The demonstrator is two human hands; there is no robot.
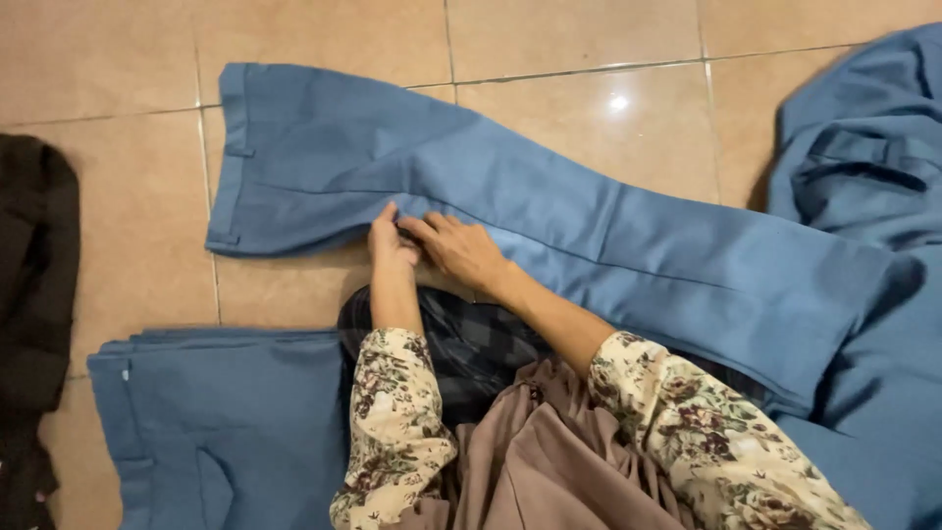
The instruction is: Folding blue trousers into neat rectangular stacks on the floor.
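Floral sleeves (412, 422), both hands (392, 247) (touching) on blue trousers (589, 236)

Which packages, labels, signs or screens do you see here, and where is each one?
No packages, signs or screens are in view.
Possible label: a tiny white tag at the left edge of the folded blue trousers, lower left on the tiled floor; too small to be sure.
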